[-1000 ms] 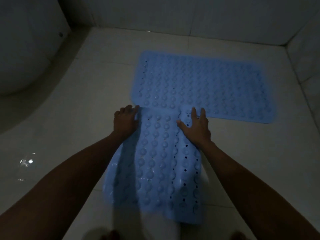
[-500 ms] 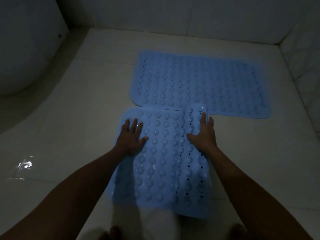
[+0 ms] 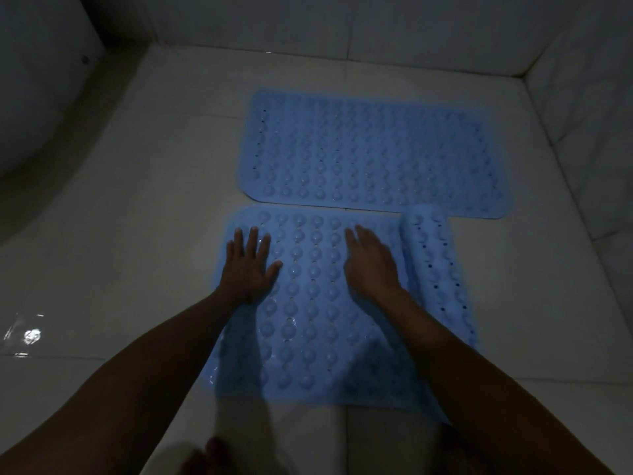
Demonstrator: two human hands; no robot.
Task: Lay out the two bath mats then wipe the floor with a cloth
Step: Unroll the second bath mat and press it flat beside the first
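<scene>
Two blue bubbled bath mats lie on the white tiled floor (image 3: 144, 214). The far mat (image 3: 373, 152) is spread flat near the back wall. The near mat (image 3: 315, 303) lies just in front of it, flat on its left part, with its right portion still curled into a roll (image 3: 435, 269). My left hand (image 3: 250, 265) presses flat on the near mat's left side, fingers spread. My right hand (image 3: 370, 258) rests palm down on the mat just left of the roll, slightly blurred. No cloth is in view.
A curved white fixture (image 3: 37, 90) stands at the far left. Tiled walls (image 3: 342, 25) close the back and right side. A bright reflection (image 3: 30, 335) shines on the wet floor at the left. My toes (image 3: 212, 454) show at the bottom edge.
The near mat has been drawn back off the far mat and unrolled wider to the right. Both hands slid apart, pressing it flat; the roll moved right.
</scene>
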